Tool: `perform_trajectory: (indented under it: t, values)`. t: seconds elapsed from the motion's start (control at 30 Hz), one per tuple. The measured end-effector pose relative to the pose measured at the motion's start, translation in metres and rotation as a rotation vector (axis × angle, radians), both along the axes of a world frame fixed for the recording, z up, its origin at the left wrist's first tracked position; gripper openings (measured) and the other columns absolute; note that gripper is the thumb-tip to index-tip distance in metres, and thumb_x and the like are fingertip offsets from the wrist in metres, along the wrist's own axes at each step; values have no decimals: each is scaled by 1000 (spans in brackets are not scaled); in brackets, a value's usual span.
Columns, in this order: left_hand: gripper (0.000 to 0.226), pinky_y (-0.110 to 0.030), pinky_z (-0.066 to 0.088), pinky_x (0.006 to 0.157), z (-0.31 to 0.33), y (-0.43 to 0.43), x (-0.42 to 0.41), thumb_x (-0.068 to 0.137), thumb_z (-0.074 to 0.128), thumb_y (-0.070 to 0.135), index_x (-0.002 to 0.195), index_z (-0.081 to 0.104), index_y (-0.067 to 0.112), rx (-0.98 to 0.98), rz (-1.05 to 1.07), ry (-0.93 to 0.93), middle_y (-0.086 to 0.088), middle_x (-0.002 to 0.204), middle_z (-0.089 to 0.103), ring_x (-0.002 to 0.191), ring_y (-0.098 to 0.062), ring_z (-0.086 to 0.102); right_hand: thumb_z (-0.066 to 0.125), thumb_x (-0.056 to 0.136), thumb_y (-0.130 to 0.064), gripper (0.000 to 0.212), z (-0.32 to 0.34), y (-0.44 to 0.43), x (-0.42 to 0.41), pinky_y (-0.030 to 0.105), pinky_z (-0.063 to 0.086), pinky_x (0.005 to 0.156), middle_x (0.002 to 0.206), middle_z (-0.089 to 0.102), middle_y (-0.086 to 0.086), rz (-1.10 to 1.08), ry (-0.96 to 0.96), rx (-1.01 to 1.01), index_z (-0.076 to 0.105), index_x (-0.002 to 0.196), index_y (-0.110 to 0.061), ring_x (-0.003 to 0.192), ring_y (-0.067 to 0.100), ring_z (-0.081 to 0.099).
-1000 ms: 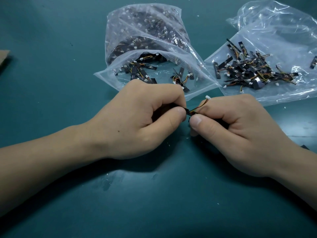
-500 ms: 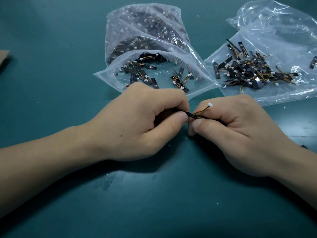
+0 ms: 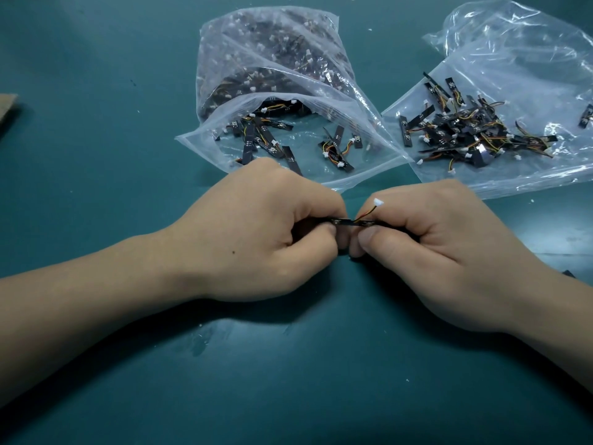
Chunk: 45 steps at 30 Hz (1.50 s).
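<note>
Bare teal worktop (image 3: 288, 380) lies open in front of and left of both hands. Just behind them, a clear plastic bag of black strips (image 3: 321, 175) and a flattened clear bag carrying loose strips (image 3: 513, 178) block passage.

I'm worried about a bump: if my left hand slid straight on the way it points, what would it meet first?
Most likely the right hand, its thumb tip just beyond the left hand; both pinch one black strip. Depth between them is unclear.

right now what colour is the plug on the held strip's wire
White plug, clearest in the head view.
</note>
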State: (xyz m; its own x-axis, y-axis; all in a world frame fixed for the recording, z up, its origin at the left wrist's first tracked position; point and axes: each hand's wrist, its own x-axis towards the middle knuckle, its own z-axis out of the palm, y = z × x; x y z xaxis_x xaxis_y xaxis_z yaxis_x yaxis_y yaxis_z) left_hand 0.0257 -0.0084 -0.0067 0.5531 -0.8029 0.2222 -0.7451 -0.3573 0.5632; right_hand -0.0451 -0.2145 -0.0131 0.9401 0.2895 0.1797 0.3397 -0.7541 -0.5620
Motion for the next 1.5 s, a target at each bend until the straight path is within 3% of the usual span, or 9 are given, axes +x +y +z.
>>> perform_trajectory:
  t: [0.2, 0.3, 0.53, 0.73, 1.03, 1.3, 1.43, 1.5]
  values:
    - [37, -34, 39, 50, 1, -1, 1, 87, 48, 31, 74, 72, 6, -10, 13, 38, -7, 52, 47, 52, -22, 43, 53, 92, -29, 27, 0, 0, 1, 45, 45, 59, 65, 58, -3, 3, -1, -17, 66, 74, -15, 66, 18, 58]
    - [31, -30, 37, 49, 1, -1, 0, 87, 53, 25, 71, 72, 6, -15, 3, 41, -8, 52, 45, 51, -21, 41, 52, 91, -31, 27, 0, 0, 0, 44, 45, 59, 65, 59, -3, 4, -5, -14, 67, 75, -15, 66, 18, 58]
    - [37, -31, 38, 49, 0, 0, 1, 88, 50, 32, 71, 72, 8, -26, -6, 42, -7, 51, 49, 51, -22, 43, 46, 90, -39, 36, 1, 1, 0, 44, 45, 59, 65, 60, -2, 1, 1, 3, 68, 75, -16, 66, 19, 59]
    - [23, -29, 38, 48, 0, 0, 1, 85, 56, 17, 71, 74, 11, -11, 6, 19, -6, 51, 48, 51, -22, 44, 52, 88, -29, 30, -1, 1, 1, 44, 44, 59, 64, 57, 5, -10, 9, 31, 66, 71, -8, 66, 22, 57]
    - [46, -32, 36, 49, 3, -1, 0, 92, 49, 36, 65, 64, 3, -49, -31, 74, -7, 51, 40, 51, -21, 36, 56, 91, -27, 28, -1, 1, 1, 44, 42, 56, 61, 52, 3, -12, -19, 12, 63, 69, -11, 63, 22, 54]
    - [30, -29, 36, 49, 1, -1, 0, 91, 53, 24, 68, 68, 11, -20, -9, 35, -6, 51, 44, 52, -22, 42, 53, 90, -29, 31, -2, 0, 1, 44, 43, 57, 62, 55, 5, -19, -16, 15, 65, 70, -9, 63, 23, 55]
    - [30, -23, 30, 50, 1, -1, 0, 88, 58, 14, 60, 53, 25, -26, -15, 37, -4, 51, 40, 50, -19, 39, 54, 91, -27, 27, -2, 0, 1, 44, 43, 57, 62, 56, 3, -10, -13, 8, 65, 72, -11, 63, 22, 56]
    - [27, -23, 32, 49, 1, -1, 0, 88, 58, 15, 63, 61, 23, -26, -22, 42, -6, 51, 42, 51, -20, 40, 55, 92, -27, 28, -2, -1, 0, 45, 42, 56, 62, 54, 3, -3, -16, 6, 64, 71, -11, 63, 22, 55]
